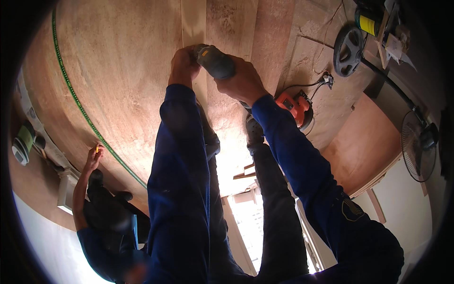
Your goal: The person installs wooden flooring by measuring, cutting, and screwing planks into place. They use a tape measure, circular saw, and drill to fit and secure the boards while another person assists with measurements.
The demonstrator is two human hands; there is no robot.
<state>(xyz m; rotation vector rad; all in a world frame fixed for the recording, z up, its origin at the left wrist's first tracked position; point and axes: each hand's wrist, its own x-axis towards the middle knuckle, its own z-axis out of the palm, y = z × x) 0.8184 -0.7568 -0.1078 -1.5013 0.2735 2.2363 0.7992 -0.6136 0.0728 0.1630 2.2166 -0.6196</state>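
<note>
arms [179, 156] stretched forward, right hand [243, 81] wrapped round a dark power tool [216, 63], left hand [183, 66] at its nose, grip unclear

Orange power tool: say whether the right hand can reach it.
Probably not while the right hand grips the dark tool, though the orange power tool lies close by the right sleeve.

No word or number is legible as a yellowish emblem [352, 209] marks the right sleeve [302, 163] of a worker, fine marks run along a green measuring tape [79, 102] curving across the left, a small orange patch [205, 53] shows on a dark power tool [218, 65], and a yellow-labelled can [368, 25] sits far right, its label too small to read
</note>
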